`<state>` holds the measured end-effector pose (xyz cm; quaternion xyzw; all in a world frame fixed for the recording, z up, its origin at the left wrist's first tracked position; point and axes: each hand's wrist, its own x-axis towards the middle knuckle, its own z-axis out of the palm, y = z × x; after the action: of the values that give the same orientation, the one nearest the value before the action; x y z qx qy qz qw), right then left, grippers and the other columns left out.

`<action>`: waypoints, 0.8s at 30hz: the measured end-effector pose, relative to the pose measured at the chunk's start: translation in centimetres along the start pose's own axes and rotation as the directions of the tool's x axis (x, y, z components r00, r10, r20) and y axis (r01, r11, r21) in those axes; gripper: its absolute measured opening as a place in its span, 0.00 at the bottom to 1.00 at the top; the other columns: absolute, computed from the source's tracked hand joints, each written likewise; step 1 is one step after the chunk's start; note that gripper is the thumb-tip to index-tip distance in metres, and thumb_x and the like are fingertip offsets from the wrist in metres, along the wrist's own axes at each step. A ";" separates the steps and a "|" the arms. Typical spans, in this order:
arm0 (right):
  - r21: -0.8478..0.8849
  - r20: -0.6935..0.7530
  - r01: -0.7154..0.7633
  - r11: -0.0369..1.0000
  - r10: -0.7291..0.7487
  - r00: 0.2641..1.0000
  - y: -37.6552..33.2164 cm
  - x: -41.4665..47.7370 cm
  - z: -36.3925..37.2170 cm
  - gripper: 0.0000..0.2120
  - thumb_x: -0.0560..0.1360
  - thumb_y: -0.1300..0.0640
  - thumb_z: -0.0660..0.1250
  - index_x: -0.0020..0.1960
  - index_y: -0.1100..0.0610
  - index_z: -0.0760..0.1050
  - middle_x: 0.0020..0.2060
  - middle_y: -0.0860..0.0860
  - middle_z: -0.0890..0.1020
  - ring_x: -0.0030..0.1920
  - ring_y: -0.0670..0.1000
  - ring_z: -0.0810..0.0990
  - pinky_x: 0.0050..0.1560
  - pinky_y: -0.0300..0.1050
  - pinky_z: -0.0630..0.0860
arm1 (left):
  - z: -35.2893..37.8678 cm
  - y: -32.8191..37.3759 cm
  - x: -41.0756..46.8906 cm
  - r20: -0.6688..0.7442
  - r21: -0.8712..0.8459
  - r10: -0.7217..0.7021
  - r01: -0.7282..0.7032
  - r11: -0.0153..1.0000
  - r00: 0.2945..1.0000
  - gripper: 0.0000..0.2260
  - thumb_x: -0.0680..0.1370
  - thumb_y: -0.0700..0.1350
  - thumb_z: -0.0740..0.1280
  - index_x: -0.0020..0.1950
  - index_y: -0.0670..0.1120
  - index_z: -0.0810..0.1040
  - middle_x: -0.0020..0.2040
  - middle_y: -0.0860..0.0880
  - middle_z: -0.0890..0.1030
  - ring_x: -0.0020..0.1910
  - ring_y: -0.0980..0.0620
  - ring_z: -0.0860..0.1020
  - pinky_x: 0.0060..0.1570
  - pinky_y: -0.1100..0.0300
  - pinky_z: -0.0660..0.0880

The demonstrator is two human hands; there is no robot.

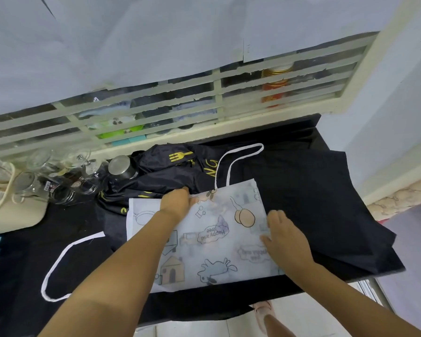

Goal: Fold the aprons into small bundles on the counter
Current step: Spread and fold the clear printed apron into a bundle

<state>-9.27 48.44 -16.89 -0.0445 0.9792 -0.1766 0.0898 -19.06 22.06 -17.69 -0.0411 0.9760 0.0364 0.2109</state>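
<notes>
On the counter, your left hand grips the printed apron by its edge; your right hand presses it, fingers straight.

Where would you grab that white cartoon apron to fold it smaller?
Probably the right edge of the white apron, coming from the right. It lies flat, and that edge runs straight and free beside the right hand, while the left hand grips the top.
</notes>
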 end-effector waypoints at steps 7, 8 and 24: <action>-0.186 0.118 0.334 0.924 -0.316 0.941 -0.9 2.6 4.0 0.24 0.80 0.45 0.49 0.75 0.49 0.59 0.76 0.55 0.58 0.75 0.58 0.57 0.71 0.58 0.60 | 2.0 0.8 -1.9 -0.429 -0.102 0.079 -0.134 0.986 0.900 0.17 0.76 0.46 0.67 0.62 0.40 0.73 0.60 0.42 0.75 0.62 0.41 0.73 0.68 0.47 0.63; -0.201 0.169 0.291 0.935 -0.260 0.951 -0.5 2.7 4.5 0.26 0.81 0.43 0.43 0.77 0.46 0.51 0.77 0.53 0.52 0.76 0.57 0.51 0.73 0.59 0.55 | 2.6 1.5 -2.7 -0.517 -0.083 0.149 -0.223 0.971 0.843 0.18 0.75 0.44 0.68 0.64 0.40 0.73 0.62 0.41 0.75 0.64 0.40 0.72 0.70 0.43 0.60; -0.238 0.097 0.265 0.934 -0.249 0.964 0.7 2.6 6.7 0.27 0.81 0.39 0.39 0.78 0.44 0.44 0.78 0.49 0.49 0.77 0.54 0.48 0.73 0.55 0.42 | 9.5 -8.5 -9.7 -0.303 -0.141 -0.116 0.076 0.987 0.946 0.32 0.76 0.65 0.32 0.78 0.55 0.45 0.77 0.57 0.45 0.77 0.56 0.45 0.72 0.43 0.37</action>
<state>-10.55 46.48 -23.73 -0.1886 0.9759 -0.0611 0.0914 -5.51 15.08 -22.77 -0.1074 0.9894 0.0815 0.0535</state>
